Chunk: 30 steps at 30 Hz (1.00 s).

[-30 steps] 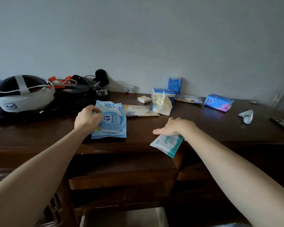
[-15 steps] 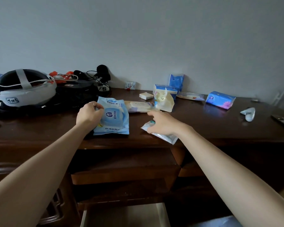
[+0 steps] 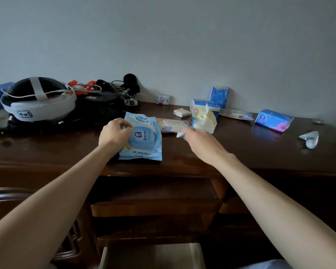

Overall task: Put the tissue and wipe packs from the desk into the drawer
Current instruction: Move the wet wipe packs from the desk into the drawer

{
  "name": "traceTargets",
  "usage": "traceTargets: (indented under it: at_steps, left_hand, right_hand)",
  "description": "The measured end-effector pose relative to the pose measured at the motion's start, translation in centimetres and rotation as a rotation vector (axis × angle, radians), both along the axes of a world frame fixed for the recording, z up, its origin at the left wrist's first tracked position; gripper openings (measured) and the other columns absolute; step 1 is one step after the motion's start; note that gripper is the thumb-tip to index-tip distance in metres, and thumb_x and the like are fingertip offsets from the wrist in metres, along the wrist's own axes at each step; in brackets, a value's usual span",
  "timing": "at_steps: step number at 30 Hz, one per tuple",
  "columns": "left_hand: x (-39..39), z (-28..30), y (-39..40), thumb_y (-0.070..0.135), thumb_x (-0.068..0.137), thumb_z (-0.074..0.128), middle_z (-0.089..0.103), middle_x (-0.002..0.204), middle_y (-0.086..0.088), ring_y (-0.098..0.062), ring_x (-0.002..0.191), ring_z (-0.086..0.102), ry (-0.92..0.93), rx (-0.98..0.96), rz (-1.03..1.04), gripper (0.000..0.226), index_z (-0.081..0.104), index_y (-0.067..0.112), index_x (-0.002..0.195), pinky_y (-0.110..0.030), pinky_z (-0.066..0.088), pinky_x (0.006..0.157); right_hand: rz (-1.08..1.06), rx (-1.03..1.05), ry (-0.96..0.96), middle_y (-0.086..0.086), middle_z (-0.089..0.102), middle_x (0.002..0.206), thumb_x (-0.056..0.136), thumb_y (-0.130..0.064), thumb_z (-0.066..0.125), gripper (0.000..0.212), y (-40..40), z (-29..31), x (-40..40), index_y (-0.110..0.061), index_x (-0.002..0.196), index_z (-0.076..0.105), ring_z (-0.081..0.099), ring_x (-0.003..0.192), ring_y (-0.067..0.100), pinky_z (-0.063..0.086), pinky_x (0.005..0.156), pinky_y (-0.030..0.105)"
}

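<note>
**Both hands on the desk, much of the right hand's load hidden**

From my feed, the left hand (image 3: 114,134) grips the left edge of the blue wipe pack (image 3: 143,141), fingers curled over it; the pack lies flat near the front edge of the desk (image 3: 241,152). The right hand (image 3: 199,141) is blurred. Only a small white corner of a pack (image 3: 179,134) pokes out past its fingers, so I read it as holding that, but the rest of the pack is hidden beneath the palm.

Just beyond the right hand lies a flat beige wipe pack (image 3: 172,125), partly covered by it, and beside that a pale yellow pack (image 3: 204,119). A blue tissue pack (image 3: 273,120) sits well apart on the right.

The open drawer (image 3: 151,256) is cut off at the bottom edge; I cannot make out its contents.
</note>
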<state>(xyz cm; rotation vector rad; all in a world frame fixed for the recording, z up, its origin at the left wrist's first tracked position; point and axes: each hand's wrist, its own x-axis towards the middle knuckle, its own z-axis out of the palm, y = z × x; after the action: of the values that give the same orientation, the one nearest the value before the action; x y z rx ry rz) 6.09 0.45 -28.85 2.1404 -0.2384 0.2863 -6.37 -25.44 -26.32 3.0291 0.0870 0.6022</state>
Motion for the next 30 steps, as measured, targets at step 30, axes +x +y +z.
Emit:
traceTargets:
  at_steps: [30]
  left_hand:
    - [-4.9, 0.6, -1.7, 0.014, 0.084, 0.054, 0.075, 0.086, -0.007, -0.018, 0.055, 0.056, 0.264, -0.201, -0.081, 0.025, 0.078, 0.020, 0.079, -0.026, 0.048, 0.053]
  right_hand:
    - [-0.034, 0.942, -0.267, 0.001, 0.063, 0.125, 0.109, -0.033, 0.037, 0.035, -0.5, -1.3, 3.6, -0.034, 0.142, 0.048, 0.059, 0.117, 0.023, 0.040, 0.081, 0.019]
